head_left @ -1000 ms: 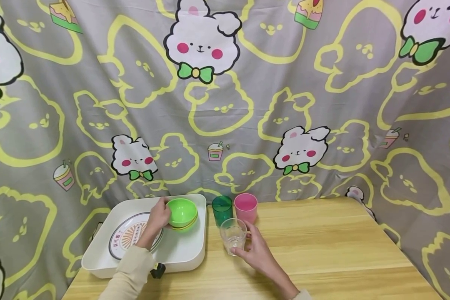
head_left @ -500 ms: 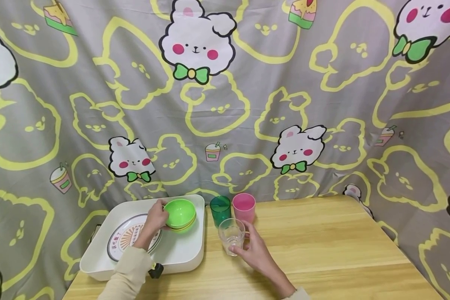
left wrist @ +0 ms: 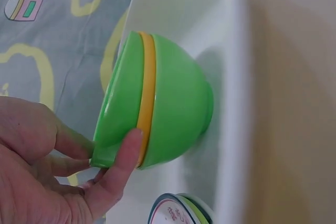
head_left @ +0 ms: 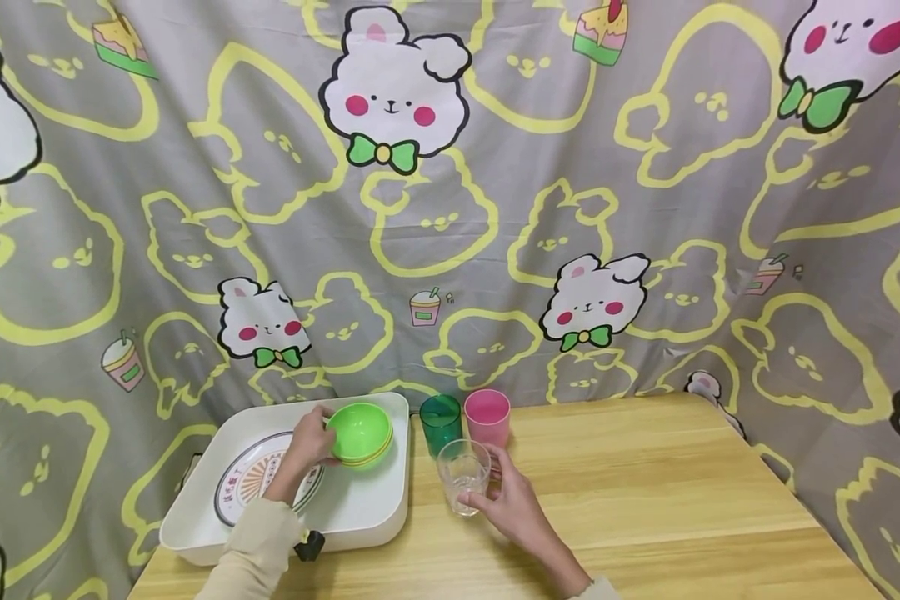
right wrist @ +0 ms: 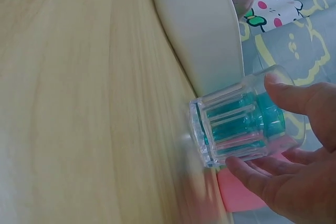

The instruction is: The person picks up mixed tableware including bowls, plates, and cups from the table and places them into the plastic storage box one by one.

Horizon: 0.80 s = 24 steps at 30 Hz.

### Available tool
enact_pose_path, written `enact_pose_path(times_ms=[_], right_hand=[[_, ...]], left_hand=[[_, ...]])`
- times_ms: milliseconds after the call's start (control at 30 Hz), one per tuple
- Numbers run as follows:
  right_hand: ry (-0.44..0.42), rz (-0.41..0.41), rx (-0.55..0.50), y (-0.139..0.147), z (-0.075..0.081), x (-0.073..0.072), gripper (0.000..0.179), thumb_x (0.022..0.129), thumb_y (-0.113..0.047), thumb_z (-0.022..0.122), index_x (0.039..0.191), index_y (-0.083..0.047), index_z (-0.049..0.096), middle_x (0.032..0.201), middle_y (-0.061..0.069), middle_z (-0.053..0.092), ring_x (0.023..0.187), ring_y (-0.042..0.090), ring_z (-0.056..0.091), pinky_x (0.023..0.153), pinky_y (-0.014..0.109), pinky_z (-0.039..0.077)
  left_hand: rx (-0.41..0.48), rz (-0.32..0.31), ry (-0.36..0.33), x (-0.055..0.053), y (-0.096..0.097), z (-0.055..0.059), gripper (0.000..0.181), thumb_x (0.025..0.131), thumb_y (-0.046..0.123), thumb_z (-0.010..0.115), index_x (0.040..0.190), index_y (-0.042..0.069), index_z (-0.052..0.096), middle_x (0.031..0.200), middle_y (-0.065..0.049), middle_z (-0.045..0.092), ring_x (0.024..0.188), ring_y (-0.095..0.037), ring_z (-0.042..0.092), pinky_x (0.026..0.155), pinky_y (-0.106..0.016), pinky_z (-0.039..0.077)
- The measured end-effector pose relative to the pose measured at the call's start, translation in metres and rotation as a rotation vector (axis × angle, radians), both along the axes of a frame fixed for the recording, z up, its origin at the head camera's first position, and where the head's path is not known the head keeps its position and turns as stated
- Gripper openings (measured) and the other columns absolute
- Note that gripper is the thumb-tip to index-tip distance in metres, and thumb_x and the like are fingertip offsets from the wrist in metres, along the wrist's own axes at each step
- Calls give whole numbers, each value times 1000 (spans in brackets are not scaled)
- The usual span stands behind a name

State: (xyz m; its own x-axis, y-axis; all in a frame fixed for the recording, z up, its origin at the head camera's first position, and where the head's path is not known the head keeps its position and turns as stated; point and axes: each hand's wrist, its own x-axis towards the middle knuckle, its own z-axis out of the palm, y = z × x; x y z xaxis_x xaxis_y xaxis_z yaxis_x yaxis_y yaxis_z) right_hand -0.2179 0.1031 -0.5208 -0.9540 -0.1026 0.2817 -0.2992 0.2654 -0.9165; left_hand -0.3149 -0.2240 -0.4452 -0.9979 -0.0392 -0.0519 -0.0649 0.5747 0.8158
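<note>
My left hand (head_left: 312, 440) pinches the left edge of a green bowl (head_left: 360, 429) at the top of a nested stack in the white tray (head_left: 367, 502). In the left wrist view the yellow bowl (left wrist: 147, 82) shows as a band between that bowl and another green bowl (left wrist: 178, 103) below, and a finger overlaps the band. My right hand (head_left: 513, 502) grips a clear ribbed cup (head_left: 465, 475) between thumb and fingers. The cup stands upright on or just above the table, in front of a dark green cup (head_left: 440, 418) and a pink cup (head_left: 488, 412).
Printed plates (head_left: 242, 487) lie stacked in the tray's left part, partly hidden by my left forearm. A black clip-like piece (head_left: 310, 546) shows by the tray's front edge. The wooden table (head_left: 645, 492) meets a patterned curtain (head_left: 450, 208) behind it.
The top green bowl has settled slightly lower and closer onto the yellow one, with my left hand still on it. My right hand and the clear cup have hardly moved.
</note>
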Motion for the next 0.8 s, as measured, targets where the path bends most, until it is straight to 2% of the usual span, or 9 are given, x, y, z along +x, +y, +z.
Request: enact_pose_path(times_ms=[133, 233, 467, 567, 667, 700, 800], right_hand=[[-6, -12, 1, 3, 2, 1, 80, 80, -17, 90, 143, 4, 45, 130, 34, 60, 118, 49, 61, 89, 42, 61], [-2, -11, -4, 6, 7, 1, 81, 79, -16, 90, 143, 5, 45, 128, 35, 60, 115, 50, 62, 88, 41, 62], [-26, -29, -42, 13, 16, 1, 79, 78, -15, 91, 142, 2, 48, 127, 30, 62, 116, 47, 62, 88, 42, 62], [-45, -33, -48, 16, 19, 1, 79, 78, -16, 91, 143, 0, 48, 128, 28, 62, 118, 44, 61, 90, 44, 61], [-43, -36, -67, 18, 22, 1, 80, 77, -14, 92, 143, 1, 49, 129, 26, 62, 118, 44, 61, 90, 44, 61], [-43, -43, -79, 19, 24, 1, 80, 77, -14, 92, 143, 0, 50, 128, 24, 63, 118, 42, 62, 90, 43, 61], [-35, -61, -120, 21, 29, 3, 78, 76, -11, 92, 142, -2, 53, 126, 21, 65, 116, 39, 63, 89, 42, 61]], left_hand=[[-22, -19, -13, 3, 0, -1, 50, 93, -9, 45, 142, -15, 34, 130, -45, 39, 100, -58, 61, 62, -44, 65], [-55, -30, 3, 5, -2, -2, 54, 96, -3, 48, 146, -12, 31, 134, -45, 36, 103, -58, 60, 62, -46, 65], [-109, -70, 28, 13, 2, 0, 62, 101, 8, 53, 152, -8, 23, 134, -51, 23, 91, -49, 57, 58, -45, 63], [-171, -85, 57, 15, 3, -2, 63, 102, 13, 55, 152, -9, 23, 132, -52, 25, 100, -56, 54, 79, -59, 60], [-215, -80, 99, 18, 5, -1, 62, 103, 15, 55, 150, -10, 25, 134, -52, 27, 120, -66, 43, 101, -72, 43], [-226, -71, 120, 19, 6, 1, 61, 103, 15, 56, 150, -10, 26, 135, -52, 28, 124, -67, 39, 104, -74, 38], [-234, -18, 160, 22, 10, 6, 60, 104, 18, 55, 152, -6, 29, 143, -49, 25, 131, -67, 31, 107, -77, 33]])
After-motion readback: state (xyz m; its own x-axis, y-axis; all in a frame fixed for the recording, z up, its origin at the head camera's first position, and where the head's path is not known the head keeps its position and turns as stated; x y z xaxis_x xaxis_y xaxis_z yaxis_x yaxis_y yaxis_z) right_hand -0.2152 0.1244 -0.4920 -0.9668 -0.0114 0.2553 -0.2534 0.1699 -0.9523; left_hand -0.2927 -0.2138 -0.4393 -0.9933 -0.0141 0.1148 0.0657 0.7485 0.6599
